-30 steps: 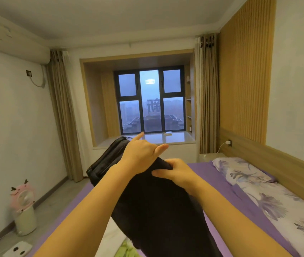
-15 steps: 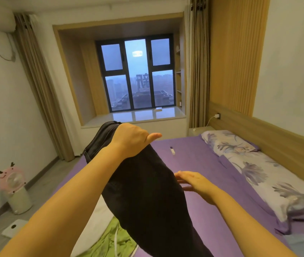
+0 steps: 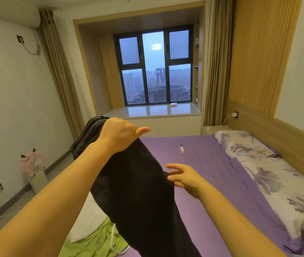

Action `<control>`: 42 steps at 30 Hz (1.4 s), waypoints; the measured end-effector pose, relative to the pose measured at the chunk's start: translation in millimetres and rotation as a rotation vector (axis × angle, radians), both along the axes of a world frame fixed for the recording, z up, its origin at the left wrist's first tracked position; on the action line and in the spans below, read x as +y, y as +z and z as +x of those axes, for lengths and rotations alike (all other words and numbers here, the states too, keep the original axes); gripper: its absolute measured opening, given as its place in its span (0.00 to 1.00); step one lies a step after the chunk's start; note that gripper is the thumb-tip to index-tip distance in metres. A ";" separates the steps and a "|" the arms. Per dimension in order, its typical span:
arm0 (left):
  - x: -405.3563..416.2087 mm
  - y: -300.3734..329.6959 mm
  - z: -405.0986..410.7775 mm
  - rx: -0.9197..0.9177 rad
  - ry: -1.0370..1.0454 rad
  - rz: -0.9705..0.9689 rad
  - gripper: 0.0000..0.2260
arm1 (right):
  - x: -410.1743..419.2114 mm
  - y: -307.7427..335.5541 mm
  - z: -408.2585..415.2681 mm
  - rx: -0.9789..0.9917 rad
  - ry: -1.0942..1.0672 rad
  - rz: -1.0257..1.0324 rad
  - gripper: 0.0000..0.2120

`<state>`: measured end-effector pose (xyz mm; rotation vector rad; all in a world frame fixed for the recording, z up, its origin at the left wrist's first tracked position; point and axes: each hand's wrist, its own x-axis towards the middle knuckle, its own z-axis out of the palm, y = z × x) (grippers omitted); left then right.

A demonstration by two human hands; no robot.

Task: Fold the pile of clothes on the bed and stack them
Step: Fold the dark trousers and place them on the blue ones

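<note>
Black trousers (image 3: 134,184) held aloft over bed (image 3: 203,173), waistband end gripped in left hand (image 3: 118,133). Right hand (image 3: 182,178) loose-fingered, grasping nothing, just beside cloth edge. Likely heavy, limp denim; best taken at waistband or hems.

The left hand (image 3: 118,135) holds a pair of trousers (image 3: 140,191) up over the near left part of the bed (image 3: 203,164), and the right hand (image 3: 183,178) is just to their right, fingers (image 3: 173,166) at the cloth's edge. Under the trousers two garments (image 3: 93,236) lie on the bed. A small remote (image 3: 182,148) lies farther back, mid-bed. Pillows (image 3: 243,145) run along the bed's right side against the headboard (image 3: 277,130). The window (image 3: 155,67) is behind the bed; a fan (image 3: 33,164) stands on the floor at left.
</note>
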<state>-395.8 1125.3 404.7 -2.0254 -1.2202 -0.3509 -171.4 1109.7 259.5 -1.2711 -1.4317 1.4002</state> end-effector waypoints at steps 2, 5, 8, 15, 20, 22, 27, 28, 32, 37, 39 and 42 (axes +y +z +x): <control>-1.0 2.6 0.3 -0.007 0.006 0.027 0.34 | 4.7 2.3 5.9 0.025 0.025 -0.030 0.25; -1.9 8.1 1.7 0.018 0.022 0.062 0.37 | 13.1 11.4 13.9 -0.148 0.095 0.046 0.23; -3.0 16.3 0.5 0.017 0.046 0.098 0.37 | 22.0 22.7 23.2 -0.283 0.131 0.182 0.11; -5.4 28.7 5.6 -0.053 0.142 0.108 0.31 | 35.0 28.4 39.3 -0.105 0.104 0.349 0.06; 4.5 -5.2 7.9 -0.176 0.276 -0.052 0.33 | 34.9 8.7 41.8 -0.282 0.022 0.497 0.07; 9.1 -29.5 6.6 -0.232 0.343 -0.160 0.33 | 37.9 3.7 48.6 -0.410 0.054 0.503 0.08; 18.5 -104.6 -0.8 -0.275 0.419 -0.389 0.28 | 47.5 -3.6 56.2 -0.912 0.264 0.429 0.08; 19.4 -119.8 -2.0 -0.278 0.430 -0.431 0.28 | 50.1 -5.0 54.1 -1.005 0.308 0.402 0.08; 23.7 -183.3 -16.8 -0.275 0.469 -0.538 0.28 | 60.6 -29.2 34.4 -1.150 0.402 0.327 0.11; 13.2 -277.7 -49.0 -0.203 0.565 -0.684 0.28 | 65.3 -121.7 1.9 -0.887 0.402 0.105 0.11; 5.7 -313.2 -61.2 -0.170 0.592 -0.729 0.29 | 63.2 -165.2 -11.7 -0.772 0.378 -0.005 0.15; -1.7 -359.9 -83.5 -0.074 0.610 -0.824 0.27 | 59.1 -222.5 -32.6 -0.672 0.405 -0.162 0.26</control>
